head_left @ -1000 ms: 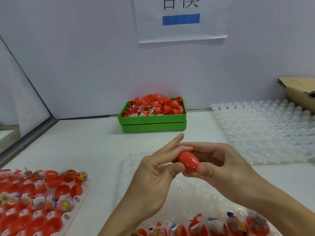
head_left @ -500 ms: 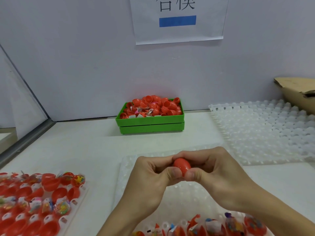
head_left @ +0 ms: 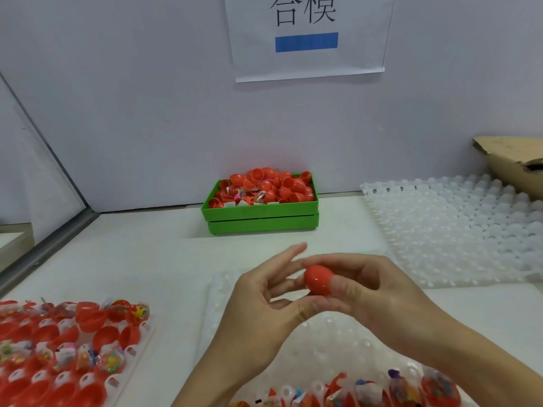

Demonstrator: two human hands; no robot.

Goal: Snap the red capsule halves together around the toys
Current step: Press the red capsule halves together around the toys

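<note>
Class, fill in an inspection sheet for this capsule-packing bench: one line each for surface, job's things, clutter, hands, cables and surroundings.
Surface: white tabletop, partly covered by trays.
Job's things: closed red plastic capsule held above the clear dimpled tray; bagged toys in red halves along its near edge; left tray of red halves and bagged toys; green plastic crate heaped with red halves.
Clutter: empty white dimpled tray; torn cardboard box.
Hands: right hand grips the capsule; left hand beside it, fingers extended.
Cables: nothing seen.
Surroundings: pale wall, paper sign with blue bar.
</note>
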